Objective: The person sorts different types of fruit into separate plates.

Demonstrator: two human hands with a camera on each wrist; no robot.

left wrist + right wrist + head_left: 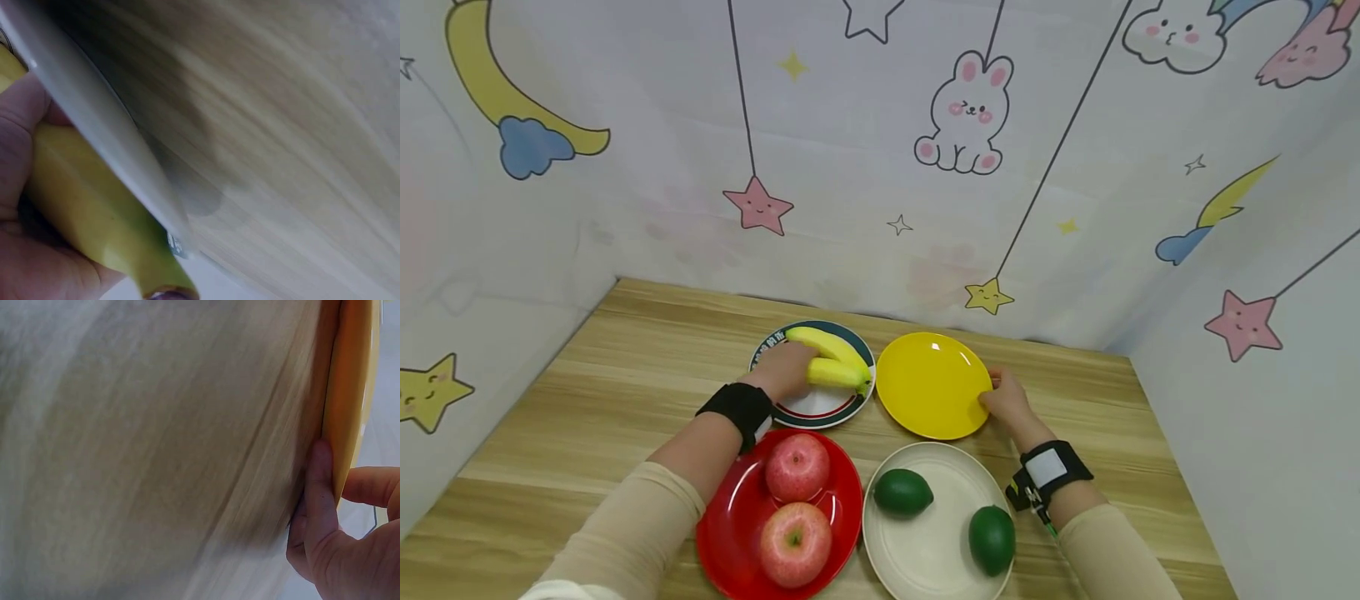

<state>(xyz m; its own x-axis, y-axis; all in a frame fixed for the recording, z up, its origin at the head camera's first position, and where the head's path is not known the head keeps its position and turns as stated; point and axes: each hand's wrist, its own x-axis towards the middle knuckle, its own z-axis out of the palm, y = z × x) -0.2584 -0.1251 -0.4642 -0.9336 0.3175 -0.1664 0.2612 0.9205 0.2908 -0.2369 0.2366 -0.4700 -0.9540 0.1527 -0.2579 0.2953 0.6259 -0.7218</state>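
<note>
My left hand (785, 371) grips a yellow banana (835, 374) over a white plate with a dark green rim (808, 422). Behind it on the same plate lies a second banana (823, 340). In the left wrist view, thumb and fingers wrap the held banana (94, 194), its stem end pointing down beside the plate's edge. To the right, my right hand (1011, 404) pinches the edge of a yellow plate (932, 383). The right wrist view has the thumb above the yellow rim (353, 394) and fingers on its underside.
Nearer to me, a red plate (722, 508) holds two apples (797, 467). Beside it, a cream plate (925, 550) carries two dark green, lemon-shaped fruits (902, 492). All stand on a wooden table (572, 433), with printed cloth walls (850, 167) at the back and sides.
</note>
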